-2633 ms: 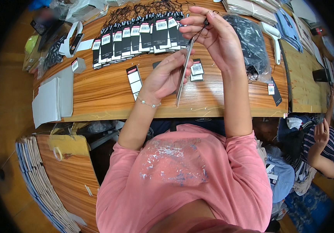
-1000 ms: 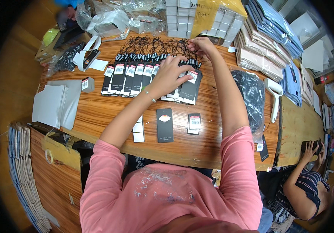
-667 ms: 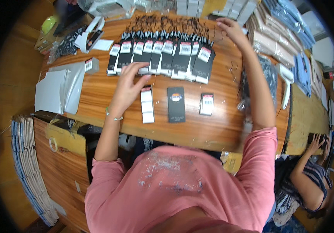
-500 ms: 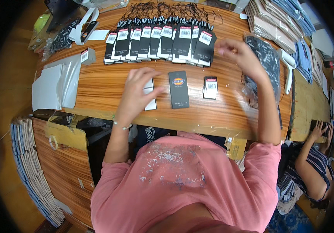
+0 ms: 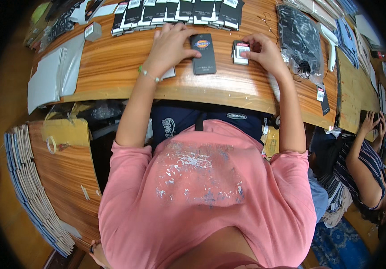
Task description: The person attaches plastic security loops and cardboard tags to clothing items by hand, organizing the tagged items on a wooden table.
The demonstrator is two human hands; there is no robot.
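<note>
My left hand lies palm down on the wooden table, covering a white tag whose corner shows by the wrist. Its thumb touches a tall black hang tag lying flat just to its right. My right hand pinches a small black-and-white tag stack by its edges, to the right of the tall tag. A row of black hang tags with white labels lies overlapped along the far side, beyond both hands.
A black plastic bag of cords and a white tool lie at the right. Grey sheets lie at the left. A stack of blue-edged cards stands by a lower board. Another person sits at the right.
Both hands have drawn in from the far tag row toward the near tags. The left hand stays on the white tag and the right hand has come onto the small tag stack.
</note>
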